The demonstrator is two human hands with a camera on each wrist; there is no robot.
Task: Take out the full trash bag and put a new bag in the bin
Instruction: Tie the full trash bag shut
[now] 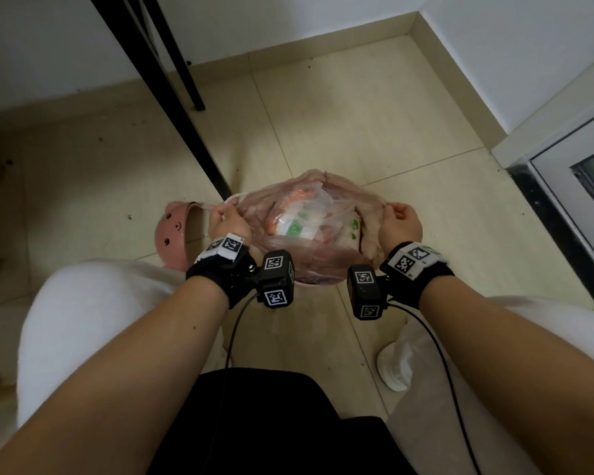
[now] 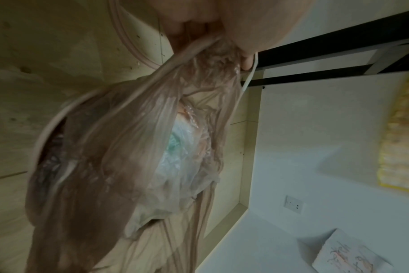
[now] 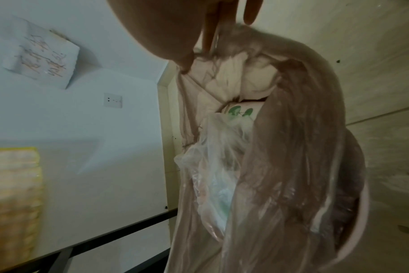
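A pinkish see-through trash bag, stuffed with wrappers and tissue, sits in a pink bin whose rim just shows at its near side. My left hand pinches the bag's left edge together with a white drawstring. At the opposite edge, my right hand pinches the bag's mouth. In the left wrist view the fingers bunch the bag above the bin rim. In the right wrist view my fingers hold the stretched film of the bag. The bin body is mostly hidden.
A pink bin lid with a small face lies on the tile floor left of the bag. Black table legs slant down behind it. A door frame stands at the right. A white crumpled plastic item lies by my right knee.
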